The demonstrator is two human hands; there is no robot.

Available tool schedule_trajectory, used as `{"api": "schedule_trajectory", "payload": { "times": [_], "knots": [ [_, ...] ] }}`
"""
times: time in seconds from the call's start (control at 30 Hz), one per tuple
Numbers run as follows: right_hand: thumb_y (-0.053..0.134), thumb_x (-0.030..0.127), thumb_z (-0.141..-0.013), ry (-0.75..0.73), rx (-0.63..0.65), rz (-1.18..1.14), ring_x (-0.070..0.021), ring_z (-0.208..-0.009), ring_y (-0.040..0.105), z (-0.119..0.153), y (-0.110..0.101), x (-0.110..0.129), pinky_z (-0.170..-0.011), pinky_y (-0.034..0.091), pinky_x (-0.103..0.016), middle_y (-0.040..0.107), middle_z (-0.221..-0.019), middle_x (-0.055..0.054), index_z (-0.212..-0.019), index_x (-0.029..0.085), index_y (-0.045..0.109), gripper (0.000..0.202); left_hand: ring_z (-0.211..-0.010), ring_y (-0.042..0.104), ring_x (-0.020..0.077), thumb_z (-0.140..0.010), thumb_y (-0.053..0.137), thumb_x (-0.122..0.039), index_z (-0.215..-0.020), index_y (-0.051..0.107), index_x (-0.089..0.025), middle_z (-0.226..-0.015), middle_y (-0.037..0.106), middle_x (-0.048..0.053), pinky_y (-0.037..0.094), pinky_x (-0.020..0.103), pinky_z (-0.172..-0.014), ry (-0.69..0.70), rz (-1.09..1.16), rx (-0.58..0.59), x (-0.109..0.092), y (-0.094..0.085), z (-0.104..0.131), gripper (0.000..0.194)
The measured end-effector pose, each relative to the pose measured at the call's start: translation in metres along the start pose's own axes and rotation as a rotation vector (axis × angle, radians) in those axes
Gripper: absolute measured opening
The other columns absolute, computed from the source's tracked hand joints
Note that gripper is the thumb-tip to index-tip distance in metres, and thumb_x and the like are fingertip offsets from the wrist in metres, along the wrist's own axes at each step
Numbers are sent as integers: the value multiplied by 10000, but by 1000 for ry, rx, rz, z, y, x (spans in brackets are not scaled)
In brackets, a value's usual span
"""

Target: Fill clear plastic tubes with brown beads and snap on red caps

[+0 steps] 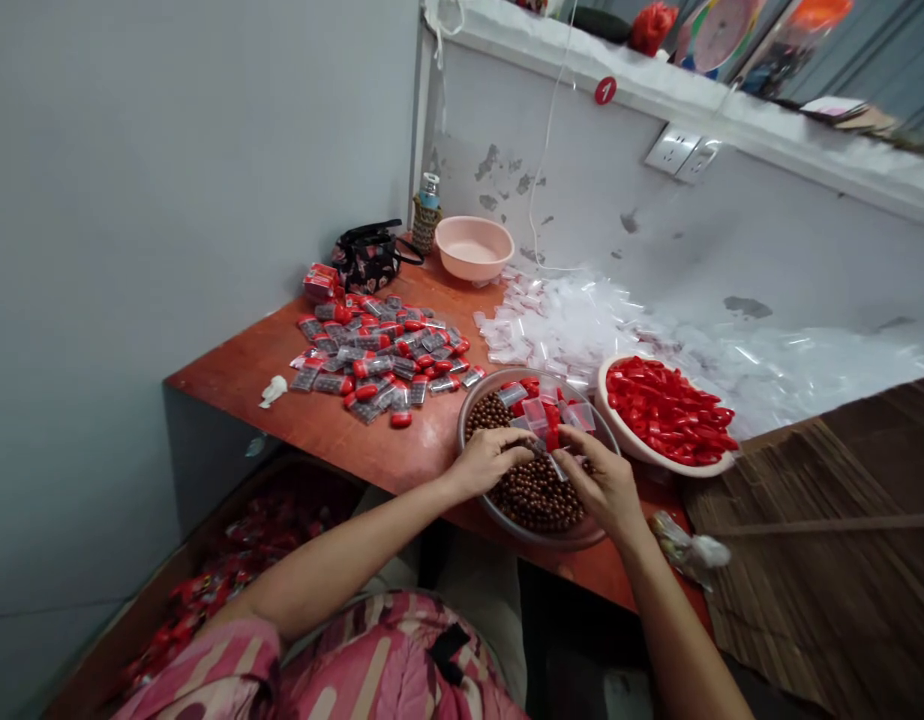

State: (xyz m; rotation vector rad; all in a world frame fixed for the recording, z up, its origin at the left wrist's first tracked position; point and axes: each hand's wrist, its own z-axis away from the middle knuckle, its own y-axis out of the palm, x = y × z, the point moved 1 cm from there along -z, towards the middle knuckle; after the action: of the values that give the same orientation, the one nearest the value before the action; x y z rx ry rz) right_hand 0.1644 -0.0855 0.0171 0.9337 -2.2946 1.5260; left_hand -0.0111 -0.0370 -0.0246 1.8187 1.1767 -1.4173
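Observation:
A large bowl (pixel 477 392) at the table's front edge holds many small round brown beads (pixel 537 498). Clear plastic boxes (pixel 580 416) and red pieces lie at its far side. My left hand (pixel 492 460) is over the beads with its fingers closed; what they pinch is too small to make out. Beside it, my right hand (pixel 601 480) is closed on a small clear plastic box (pixel 558 466). A red cap (pixel 553 430) shows just beyond the fingertips; whether it is joined to that box I cannot tell.
Left of the bowl lies a pile of filled red-capped boxes (pixel 387 365). A basin of red caps (pixel 668 410) and heaped clear boxes (pixel 582 315) stand right and behind. Further back are a pink basin (pixel 473 250), a bag (pixel 366 258) and a bottle (pixel 429 195). Brown cardboard (pixel 829 530) lies right.

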Motion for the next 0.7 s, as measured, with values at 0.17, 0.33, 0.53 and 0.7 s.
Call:
{"api": "schedule_trajectory", "payload": {
  "times": [0.17, 0.33, 0.53, 0.7],
  "knots": [
    [482, 203, -845, -231, 109, 126, -176, -930, 607, -4, 6, 11, -825, 492, -322, 643, -1020, -76, -1119, 195, 531, 278, -871, 625, 155, -776, 551, -174, -981, 660, -185, -951, 689, 26, 446, 232, -808, 40, -64, 2, -2, 0, 5, 232],
    [452, 174, -851, -305, 123, 275, -185, -847, 624, 4, 8, 16, -764, 513, -323, 653, -957, -88, -1140, 165, 513, 295, -887, 625, 150, -786, 537, -154, -982, 659, -197, -959, 686, 23, 450, 228, -807, 115, -90, 7, 4, 4, 9, 235],
    [439, 154, -844, -330, 135, 351, -213, -857, 622, 15, 15, 13, -765, 515, -358, 657, -978, -122, -1163, 138, 521, 330, -795, 627, 148, -799, 517, -166, -926, 671, -174, -842, 686, 38, 447, 216, -742, 188, -296, 54, 16, 8, 12, 200],
    [506, 239, -831, -139, 293, 23, -189, -888, 634, 13, 5, -8, -768, 524, -314, 668, -994, -66, -1121, 217, 554, 295, -829, 626, 151, -807, 515, -183, -968, 668, -182, -892, 691, 44, 419, 194, -725, 165, -308, 205, 8, 4, 9, 222]
  ]
}}
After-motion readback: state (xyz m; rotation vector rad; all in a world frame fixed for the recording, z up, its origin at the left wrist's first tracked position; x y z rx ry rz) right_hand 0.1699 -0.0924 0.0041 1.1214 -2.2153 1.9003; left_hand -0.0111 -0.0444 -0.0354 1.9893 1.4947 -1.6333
